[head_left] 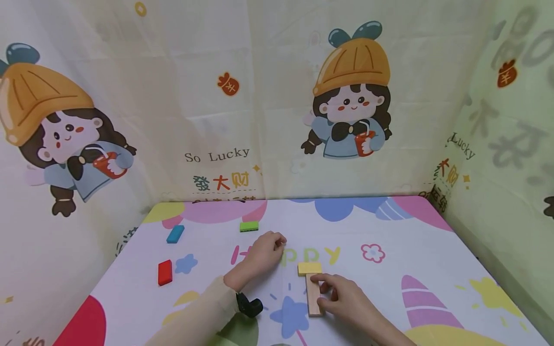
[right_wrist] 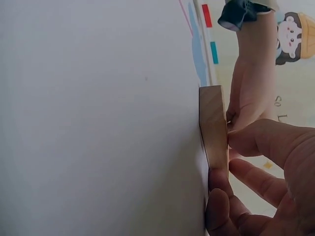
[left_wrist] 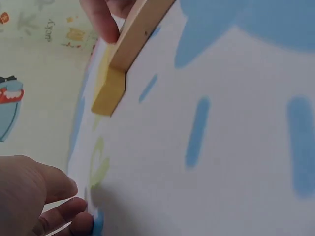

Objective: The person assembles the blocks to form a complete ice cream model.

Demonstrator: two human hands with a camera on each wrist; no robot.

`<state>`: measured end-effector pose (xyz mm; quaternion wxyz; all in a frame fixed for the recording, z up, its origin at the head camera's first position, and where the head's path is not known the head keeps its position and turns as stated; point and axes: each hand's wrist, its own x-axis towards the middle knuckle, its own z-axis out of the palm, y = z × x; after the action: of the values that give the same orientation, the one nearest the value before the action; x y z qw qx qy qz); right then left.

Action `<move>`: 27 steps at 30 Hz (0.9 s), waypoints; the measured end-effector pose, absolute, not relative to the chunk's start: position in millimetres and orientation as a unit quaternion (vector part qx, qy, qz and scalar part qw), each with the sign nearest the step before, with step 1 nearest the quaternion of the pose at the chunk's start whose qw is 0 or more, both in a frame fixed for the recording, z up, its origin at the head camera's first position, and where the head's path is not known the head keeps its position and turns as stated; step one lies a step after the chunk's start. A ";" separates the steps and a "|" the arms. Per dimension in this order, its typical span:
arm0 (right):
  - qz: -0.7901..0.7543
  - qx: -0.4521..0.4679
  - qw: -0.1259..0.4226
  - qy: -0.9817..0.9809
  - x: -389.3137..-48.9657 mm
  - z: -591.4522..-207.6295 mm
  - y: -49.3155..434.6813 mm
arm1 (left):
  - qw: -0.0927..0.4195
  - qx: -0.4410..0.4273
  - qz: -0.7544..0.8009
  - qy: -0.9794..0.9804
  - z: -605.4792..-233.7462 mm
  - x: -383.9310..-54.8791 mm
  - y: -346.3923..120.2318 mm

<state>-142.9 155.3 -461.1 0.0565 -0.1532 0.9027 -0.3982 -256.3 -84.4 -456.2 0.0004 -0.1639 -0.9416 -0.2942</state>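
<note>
The right hand (head_left: 344,295) grips a wooden block (head_left: 313,300), which lies to the right of the loosely curled, empty left hand (head_left: 262,251).

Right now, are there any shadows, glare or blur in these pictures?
Head view: fairly even light, with no strong glare on the yellow block; left wrist view: dimmer, a soft shadow beside the left hand, and the backdrop lettering looks soft; right wrist view: also dim, with a soft-edged shadow on the tabletop beside the wooden block.
</note>
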 end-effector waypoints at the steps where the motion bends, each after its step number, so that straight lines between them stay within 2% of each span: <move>1: -0.399 -0.152 0.057 0.902 -143.0 -460.7 155.5 | 0.004 -0.159 -0.292 -0.943 -455.9 -258.9 -86.4; 7: -0.399 -0.151 0.059 0.902 -143.4 -459.7 156.4 | 0.022 -0.130 -0.300 -0.945 -453.6 -272.5 -101.2; 16: -0.404 -0.161 0.062 0.898 -141.5 -460.7 158.4 | 0.076 -0.060 -0.289 -0.952 -455.0 -298.2 -132.3; 27: -0.408 -0.172 0.060 0.895 -143.6 -459.9 159.2 | 0.034 0.014 -0.335 -0.941 -454.1 -316.2 -164.6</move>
<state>-143.6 159.2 -459.9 0.0602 -0.1717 0.8947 -0.4078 -316.2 -164.6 -454.1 0.0344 0.0141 -0.9414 -0.3352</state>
